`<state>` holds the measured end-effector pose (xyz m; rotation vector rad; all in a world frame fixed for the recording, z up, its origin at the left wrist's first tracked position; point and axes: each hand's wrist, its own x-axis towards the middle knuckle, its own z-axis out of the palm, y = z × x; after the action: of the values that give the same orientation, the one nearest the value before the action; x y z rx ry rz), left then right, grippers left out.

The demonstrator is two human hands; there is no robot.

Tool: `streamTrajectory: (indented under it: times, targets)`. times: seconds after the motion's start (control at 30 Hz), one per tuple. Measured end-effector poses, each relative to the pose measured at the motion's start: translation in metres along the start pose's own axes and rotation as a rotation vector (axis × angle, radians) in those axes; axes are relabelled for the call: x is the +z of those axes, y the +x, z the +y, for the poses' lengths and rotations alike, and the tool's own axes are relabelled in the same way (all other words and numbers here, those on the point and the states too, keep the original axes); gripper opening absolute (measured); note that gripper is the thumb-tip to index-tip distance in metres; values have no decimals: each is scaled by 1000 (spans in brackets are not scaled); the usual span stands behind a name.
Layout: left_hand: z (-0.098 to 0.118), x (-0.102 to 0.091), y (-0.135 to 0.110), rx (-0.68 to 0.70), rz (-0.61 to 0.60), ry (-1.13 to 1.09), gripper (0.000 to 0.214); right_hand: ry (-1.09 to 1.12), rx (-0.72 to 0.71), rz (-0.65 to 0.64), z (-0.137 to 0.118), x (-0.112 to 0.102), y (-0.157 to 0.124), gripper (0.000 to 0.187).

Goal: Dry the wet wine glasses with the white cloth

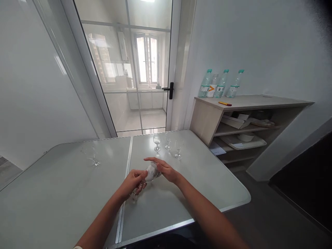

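My left hand (133, 182) is closed around the stem end of a clear wine glass (148, 175) held tilted over the grey table (197, 180). My right hand (163, 168) rests over the bowl of the same glass, fingers curled, pressing a white cloth or paper that sits in the bowl. Three small stemmed glasses (168, 142) stand upright in a row beyond my hands. One more clear glass (92, 155) stands alone on the left half of the table.
A wooden shelf unit (249, 103) stands at the right wall with several water bottles (220, 83) and a yellow pen (224, 103) on top. A glass door (135, 65) with a black handle (170, 90) is behind the table. The table's rounded edge (243, 197) faces dark floor.
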<state>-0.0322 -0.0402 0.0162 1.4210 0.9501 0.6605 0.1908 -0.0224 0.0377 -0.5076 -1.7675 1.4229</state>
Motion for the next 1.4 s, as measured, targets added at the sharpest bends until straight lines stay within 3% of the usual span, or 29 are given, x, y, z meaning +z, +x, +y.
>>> streamTrajectory:
  times: [0.07, 0.17, 0.27, 0.37, 0.47, 0.57, 0.63, 0.73, 0.83, 0.97, 1.2, 1.33, 1.4]
  targets:
    - [1, -3, -1, -164, -146, -219, 59, 27, -30, 0, 1, -2, -2, 67]
    - [0, -8, -2, -289, -181, -319, 59, 95, -31, 46, 5, -2, -2, 59]
    - [0, -4, 0, -113, -54, -121, 59, 153, 9, 142, 9, -1, 1, 54]
    - [-3, 4, 4, 140, 230, 214, 57, 189, 51, 268, 14, 1, 6, 49]
    - [-9, 7, 6, 287, 458, 452, 65, 249, 52, 394, 18, -2, 11, 47]
    - [-14, 2, 3, 355, 534, 517, 63, 264, -17, 547, 19, -5, 12, 50]
    - [-16, -1, 1, 381, 479, 539, 65, 227, -43, 600, 20, -5, 12, 54]
    - [-18, -1, -2, 407, 359, 609, 64, 284, 1, 447, 26, 1, 11, 54]
    - [-21, 1, 0, 413, 347, 651, 52, 450, 82, 256, 32, 9, 12, 45]
    - [-22, -2, 1, 403, 390, 580, 58, 526, 44, 304, 26, 7, 12, 40]
    - [-16, -6, -1, 361, 475, 497, 58, 377, 45, 128, 9, 0, 8, 61]
    - [-19, -6, -2, 365, 479, 562, 58, 264, 36, 145, 9, 3, 9, 38]
    - [-25, -9, -1, 362, 477, 613, 56, 227, 43, 114, 10, 3, 9, 38]
